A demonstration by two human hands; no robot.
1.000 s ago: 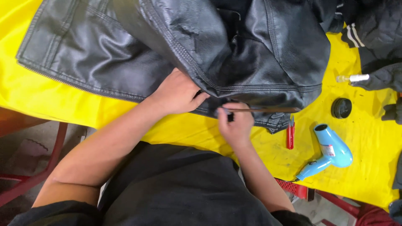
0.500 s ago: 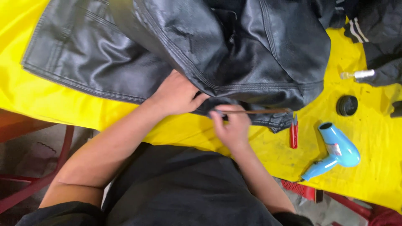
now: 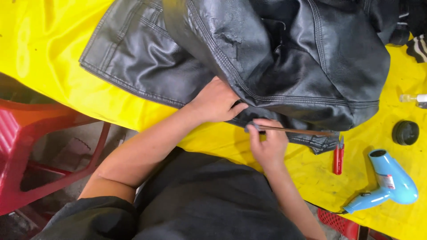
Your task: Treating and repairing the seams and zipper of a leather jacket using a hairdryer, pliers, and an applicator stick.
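Note:
A black leather jacket [image 3: 267,58] lies crumpled on a yellow sheet [image 3: 49,49] over the table. My left hand [image 3: 215,101] rests on the jacket's lower hem, fingers tucked under a fold, pressing it down. Just below, my right hand [image 3: 267,144] pinches a thin brown stick-like tool [image 3: 298,130] that lies level along the hem and points right. A scuffed, peeling patch [image 3: 229,39] shows on the leather above my left hand.
On the yellow sheet to the right lie a red-handled tool [image 3: 338,156], a blue hair dryer [image 3: 387,182], a round black tin [image 3: 405,132] and a small clear bottle [image 3: 413,98]. A red plastic chair [image 3: 26,146] stands at the left, off the table's edge.
The view has shifted left, so the jacket and tools sit further right in frame. Both hands stay at the hem, the right one still holding the thin tool.

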